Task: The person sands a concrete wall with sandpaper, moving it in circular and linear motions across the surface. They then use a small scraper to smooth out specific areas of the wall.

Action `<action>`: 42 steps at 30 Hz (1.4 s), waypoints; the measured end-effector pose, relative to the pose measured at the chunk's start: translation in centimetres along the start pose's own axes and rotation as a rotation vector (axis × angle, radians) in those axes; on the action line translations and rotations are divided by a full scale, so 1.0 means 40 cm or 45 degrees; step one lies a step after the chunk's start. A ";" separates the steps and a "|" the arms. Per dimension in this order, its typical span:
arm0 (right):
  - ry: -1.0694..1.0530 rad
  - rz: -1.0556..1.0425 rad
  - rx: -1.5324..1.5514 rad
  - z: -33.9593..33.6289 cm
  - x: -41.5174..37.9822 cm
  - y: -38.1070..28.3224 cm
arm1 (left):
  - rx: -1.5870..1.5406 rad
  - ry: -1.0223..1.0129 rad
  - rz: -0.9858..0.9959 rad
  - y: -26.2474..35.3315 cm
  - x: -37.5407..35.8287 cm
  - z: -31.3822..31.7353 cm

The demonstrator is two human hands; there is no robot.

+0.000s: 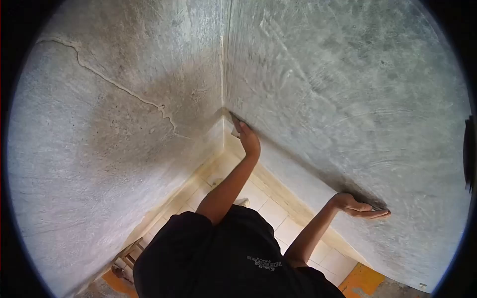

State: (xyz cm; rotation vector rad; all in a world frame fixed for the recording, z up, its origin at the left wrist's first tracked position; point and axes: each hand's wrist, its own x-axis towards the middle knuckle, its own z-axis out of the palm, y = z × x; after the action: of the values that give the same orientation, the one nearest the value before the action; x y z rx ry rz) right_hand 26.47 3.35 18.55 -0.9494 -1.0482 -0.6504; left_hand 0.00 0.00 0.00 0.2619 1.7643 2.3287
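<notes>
A flat dark tool (235, 122), like a scraper or trowel, rests against the right wall close to the inner corner. My left hand (250, 141) is wrapped round it, with the thumb along its face. Lower down along the right wall (348, 99), my right hand (358, 206) is cupped palm up, with its edge close to the wall. Something small and dark lies in that palm; it is too small to name. The corner seam (223, 64) runs up between the two walls.
The left wall (59, 149) has a long raised crack (119, 85) and a brownish patch. Below are pale floor tiles (272, 212) and orange floor patches (365, 279). A wooden object (130, 256) stands at the lower left.
</notes>
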 end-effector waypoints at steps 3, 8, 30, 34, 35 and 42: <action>0.007 -0.057 -0.037 0.002 0.026 0.016 | -0.007 0.140 -0.098 -0.145 -0.009 0.004; -0.001 0.009 -0.141 0.001 0.003 -0.003 | -0.298 0.199 -0.557 -0.369 -0.050 -0.031; -0.096 -0.100 -0.171 -0.015 -0.024 0.015 | -0.201 -0.003 -0.006 -0.231 0.036 -0.075; -0.084 -0.095 -0.159 -0.016 -0.026 0.017 | -0.337 0.104 -0.720 -0.226 0.054 -0.095; -0.072 -0.081 -0.151 -0.011 -0.026 0.017 | -0.177 0.027 -0.344 -0.067 0.025 -0.090; -0.089 -0.083 -0.154 -0.012 -0.024 0.020 | -0.300 0.005 -0.132 -0.219 0.066 -0.093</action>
State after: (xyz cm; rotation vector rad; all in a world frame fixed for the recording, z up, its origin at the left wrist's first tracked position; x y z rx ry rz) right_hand 26.96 3.31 17.32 -1.0524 -1.1155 -0.7456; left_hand -3.01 -0.44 -9.39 0.1245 1.4492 2.4325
